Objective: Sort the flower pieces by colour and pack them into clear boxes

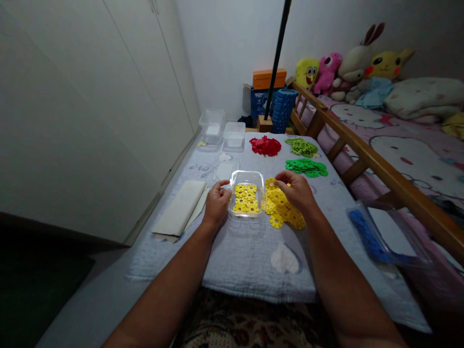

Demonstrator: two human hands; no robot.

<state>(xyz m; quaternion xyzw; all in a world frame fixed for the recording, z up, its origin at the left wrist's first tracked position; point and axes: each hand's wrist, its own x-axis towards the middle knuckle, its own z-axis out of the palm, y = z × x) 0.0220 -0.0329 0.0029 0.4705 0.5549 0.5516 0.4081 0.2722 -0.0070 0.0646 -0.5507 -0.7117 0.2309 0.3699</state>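
A clear plastic box stands on the cloth in front of me, with yellow flower-shaped discs lined up in rows inside. My left hand grips the box's left wall between thumb and fingers. To the right of the box lies a loose pile of the same yellow discs. Over the far side of that pile, my right hand pinches a yellow disc with its fingertips.
Heaps of red, lime and green discs lie farther back. Clear boxes stand at the far left; folded paper lies at left. A lidded box with blue pieces sits right, beside a wooden bed rail.
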